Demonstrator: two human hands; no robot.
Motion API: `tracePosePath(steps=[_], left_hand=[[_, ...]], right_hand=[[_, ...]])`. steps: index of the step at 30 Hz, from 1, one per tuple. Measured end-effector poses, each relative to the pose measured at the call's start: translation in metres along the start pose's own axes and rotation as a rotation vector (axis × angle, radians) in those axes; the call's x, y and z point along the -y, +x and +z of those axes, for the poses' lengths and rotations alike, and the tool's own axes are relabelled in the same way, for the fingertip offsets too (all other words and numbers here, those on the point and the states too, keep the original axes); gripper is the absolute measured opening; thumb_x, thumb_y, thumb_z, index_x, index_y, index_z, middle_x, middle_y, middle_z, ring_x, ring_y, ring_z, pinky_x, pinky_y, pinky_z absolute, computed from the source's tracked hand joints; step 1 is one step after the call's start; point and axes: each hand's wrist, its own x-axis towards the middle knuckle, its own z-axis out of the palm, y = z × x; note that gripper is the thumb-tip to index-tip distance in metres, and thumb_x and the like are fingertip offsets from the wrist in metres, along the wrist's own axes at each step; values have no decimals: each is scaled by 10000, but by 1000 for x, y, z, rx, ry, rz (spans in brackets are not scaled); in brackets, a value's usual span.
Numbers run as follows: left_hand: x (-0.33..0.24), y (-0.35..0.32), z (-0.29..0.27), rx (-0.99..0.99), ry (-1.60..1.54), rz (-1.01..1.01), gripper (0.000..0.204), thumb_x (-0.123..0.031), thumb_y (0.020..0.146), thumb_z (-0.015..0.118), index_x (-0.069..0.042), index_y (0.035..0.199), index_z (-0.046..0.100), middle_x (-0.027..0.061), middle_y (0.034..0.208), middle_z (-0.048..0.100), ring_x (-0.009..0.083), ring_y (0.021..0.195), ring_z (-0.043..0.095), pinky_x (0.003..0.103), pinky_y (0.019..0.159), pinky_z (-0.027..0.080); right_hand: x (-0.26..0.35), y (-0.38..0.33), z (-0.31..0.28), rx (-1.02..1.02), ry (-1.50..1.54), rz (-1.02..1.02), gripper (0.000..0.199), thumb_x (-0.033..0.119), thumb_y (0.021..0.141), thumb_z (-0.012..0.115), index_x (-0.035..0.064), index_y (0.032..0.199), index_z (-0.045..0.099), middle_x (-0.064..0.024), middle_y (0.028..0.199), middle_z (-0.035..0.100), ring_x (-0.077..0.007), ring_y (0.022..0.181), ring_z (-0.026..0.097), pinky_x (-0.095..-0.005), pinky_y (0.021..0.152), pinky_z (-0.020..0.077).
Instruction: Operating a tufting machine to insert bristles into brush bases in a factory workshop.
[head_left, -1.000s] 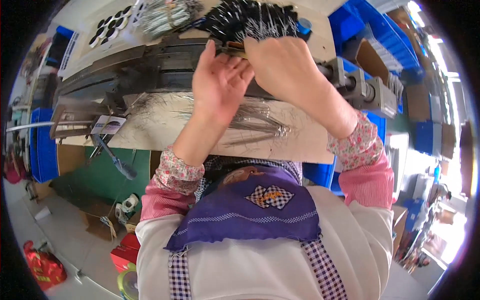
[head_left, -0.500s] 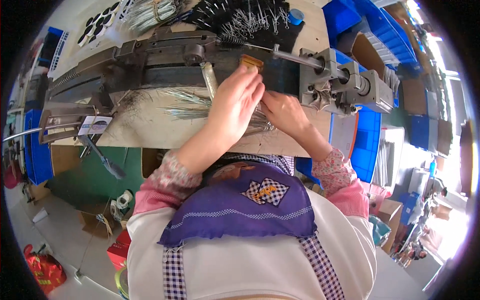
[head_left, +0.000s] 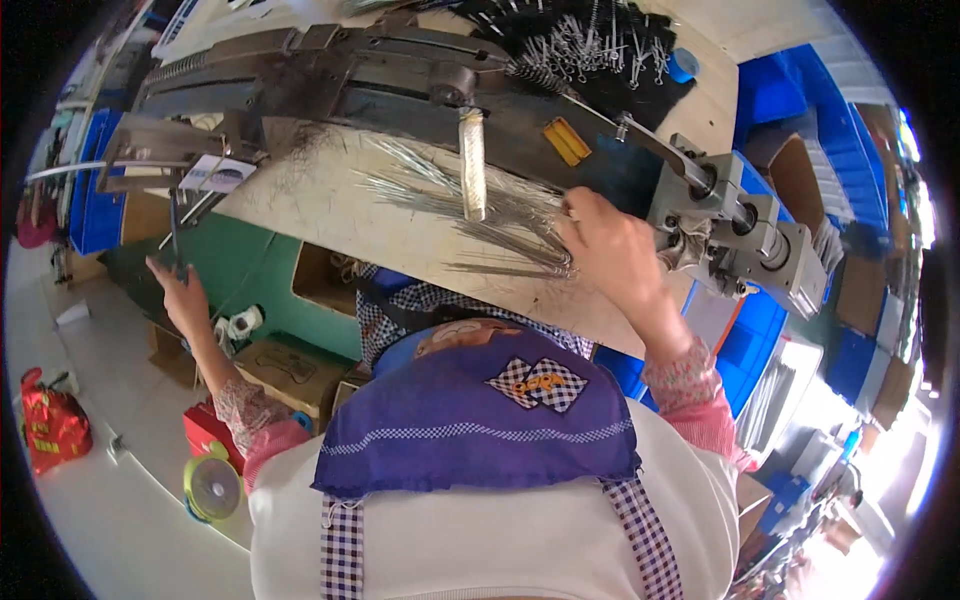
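Note:
My right hand [head_left: 612,252] is at the right end of a bundle of thin metal wires [head_left: 450,205] on the wooden bench. Its fingers are curled in; what they pinch is hidden. Far to the left, my left hand [head_left: 183,302] is at the lower end of a dark lever [head_left: 178,235], fingers apart around it. A long dark metal machine [head_left: 370,85] runs along the bench, with a tape-wrapped handle [head_left: 472,165] sticking out over the wires. A bristled wire brush [head_left: 540,76] stretches toward a steel shaft [head_left: 660,150]. A yellow block [head_left: 567,142] lies on the machine bed.
Finished small wire brushes [head_left: 600,45] lie on a black cloth, next to a blue cap [head_left: 683,66]. Clamp blocks [head_left: 765,240] stand at the bench's right end. Blue bins [head_left: 770,95] are beyond. A cardboard box [head_left: 290,370] and a small fan [head_left: 213,488] sit below left.
My left hand has left the yellow block and swung down left to the lever, which has shifted too. My right hand remains by the wires. The view has turned, and the yellow block lies uncovered.

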Motion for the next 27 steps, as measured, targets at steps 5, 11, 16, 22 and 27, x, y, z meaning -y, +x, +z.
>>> tracePosePath(steps=[5, 11, 16, 22, 27], left_hand=[[-75, -44, 18, -107, -212, 215, 742, -226, 870, 626, 44, 1442, 237, 282, 1392, 408, 407, 1260, 442, 443, 987, 417], [-278, -117, -127, 463, -1368, 977, 851, -309, 867, 649, 9, 1483, 156, 247, 1500, 240, 373, 1399, 226, 454, 1139, 161], [-298, -116, -126, 1545, -1317, 786, 277, -238, 986, 472, 18, 1085, 510, 158, 1215, 438, 225, 991, 541, 348, 868, 439], [-289, -131, -49, 608, -1372, 878, 278, -239, 1022, 392, -10, 938, 526, 103, 1054, 418, 159, 904, 506, 299, 691, 493], [-333, -133, -138, 1757, -2099, -76, 284, -328, 1010, 431, -101, 852, 497, 17, 683, 420, 87, 571, 406, 237, 464, 321]], right_hand=[[0, -35, -54, -353, 328, 141, 173, -16, 820, 623, 22, 986, 596, -124, 898, 653, -249, 735, 669, -328, 683, 524], [38, -26, -117, -343, 402, 65, 85, -17, 830, 644, -11, 910, 616, -97, 814, 650, -151, 666, 608, -252, 621, 470], [56, -11, -111, -402, 481, -22, 127, -25, 825, 632, -12, 941, 682, -74, 783, 664, -117, 630, 606, -234, 616, 471], [7, 24, -103, -465, 161, -53, 141, -18, 863, 590, -32, 980, 668, -114, 870, 655, -184, 748, 621, -278, 689, 487], [-3, 58, -86, -317, -68, -355, 254, -11, 786, 592, 3, 1036, 634, -154, 912, 608, -324, 858, 603, -389, 746, 494]])
